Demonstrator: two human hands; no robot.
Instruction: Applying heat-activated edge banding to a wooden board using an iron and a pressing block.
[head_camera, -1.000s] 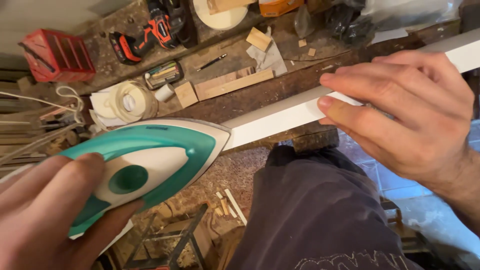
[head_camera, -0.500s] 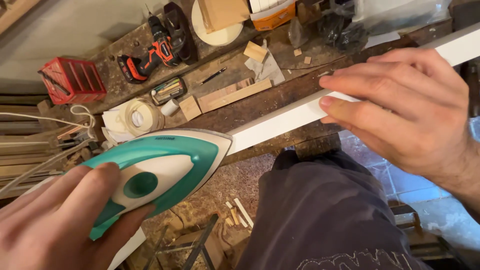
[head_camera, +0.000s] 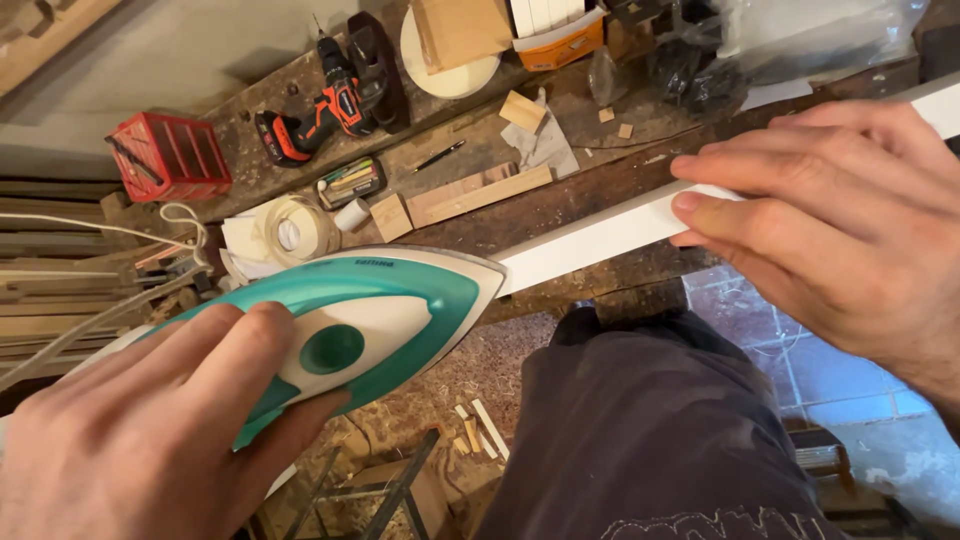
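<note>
Left hand (head_camera: 150, 430) is wrapped shut around the handle of a teal and white iron (head_camera: 350, 320), whose pointed nose sits on a long white strip (head_camera: 600, 235) running along the edge of the wooden counter (head_camera: 560, 200). Right hand (head_camera: 840, 230) lies flat and open further along the same strip, fingers (head_camera: 760, 175) spread and pressing it down, gripping nothing. The step looks like heating the strip onto the edge while it is held in line; going further along would call for slow, even travel of the iron toward the pressing hand, which must keep clear of the hot nose. On the counter behind, a red crate (head_camera: 165, 155) holds what seem to be slim dark tools, beside a cordless drill (head_camera: 320, 110) and an orange tray (head_camera: 555, 35) of white pieces.
</note>
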